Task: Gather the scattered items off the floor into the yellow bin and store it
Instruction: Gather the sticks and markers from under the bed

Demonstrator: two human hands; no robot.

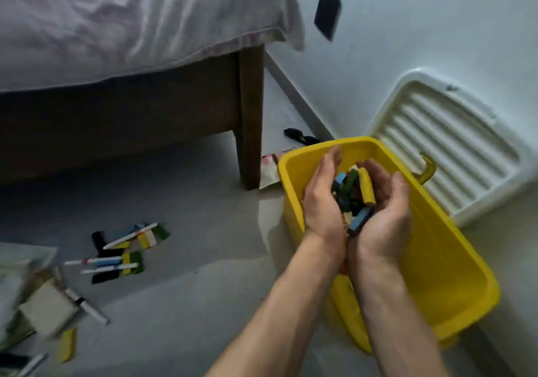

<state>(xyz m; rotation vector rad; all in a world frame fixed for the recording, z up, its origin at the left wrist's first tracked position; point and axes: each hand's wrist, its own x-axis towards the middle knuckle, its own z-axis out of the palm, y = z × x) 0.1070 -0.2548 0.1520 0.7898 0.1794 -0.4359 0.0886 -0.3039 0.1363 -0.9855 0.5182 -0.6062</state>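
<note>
The yellow bin point(454, 283) stands open on the floor at the right. Over its near-left part, my left hand point(321, 202) and my right hand point(384, 216) are cupped together around a heap of coloured blocks point(353, 193), yellow, green, blue and black. More blocks and white pens point(125, 250) lie scattered on the floor at the left. A white marker point(87, 306) and a yellow block point(66, 344) lie nearer the bottom-left corner.
The white ribbed lid point(445, 146) with a yellow latch leans against the wall behind the bin. A bed with a brown wooden leg point(250, 114) stands at the left. Papers point(267, 170) lie by the leg, a black object point(297, 135) by the wall, cards point(43, 309) at far left.
</note>
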